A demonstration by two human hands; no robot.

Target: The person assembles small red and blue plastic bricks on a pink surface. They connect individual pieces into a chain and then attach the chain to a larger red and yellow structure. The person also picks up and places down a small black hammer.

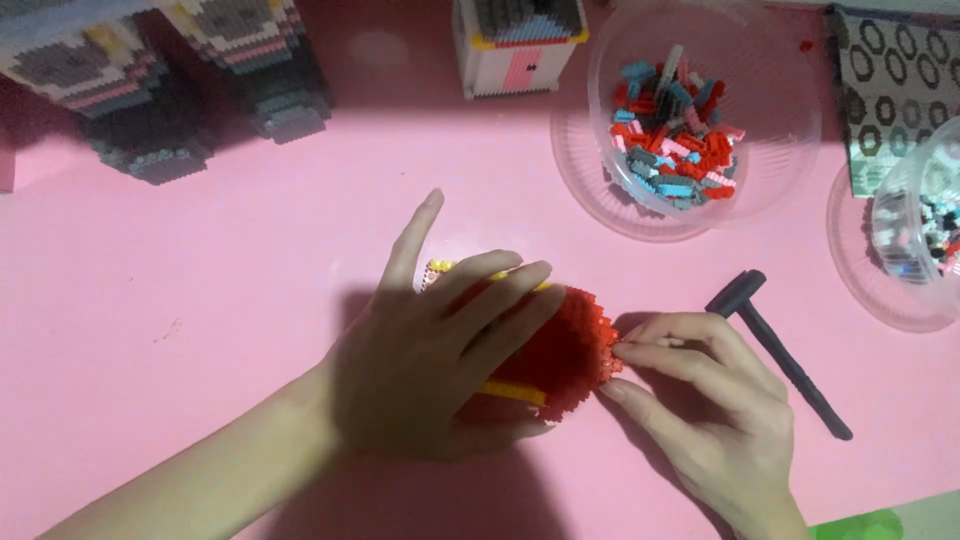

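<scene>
1. The left hand [430, 360] lies palm-down over a red block model [560, 355]; four fingers curl across its top and the index finger points away, straight and free.
2. The right hand [700, 400] pinches the model's right edge with thumb and fingertips [625, 350]; the other fingers are loosely bent. Whether a loose block sits in the pinch cannot be told.
3. The model is one piece, red with yellow strips at its near and far edges, resting on the pink desk [200, 300] between the two hands, at the middle of the view.
4. One dark hammer [780, 350] lies just right of the right hand, head away, handle running toward the near right.
5. Two clear bowls show. One bowl [700, 100] at the far right holds a heap of red, blue, grey and pink blocks [675, 135]. The second bowl [910, 240] is cut by the right edge, with a few dark and mixed blocks in it.
6. Along the far edge stand three built models: two striped ones [160, 70] at the left and one small house [520, 45] beside the first bowl.
7. One patterned panel [890, 90] leans at the far right corner.
8. Open desk lies to the left of the left arm and between the hands and the far models; the right side is crowded.
</scene>
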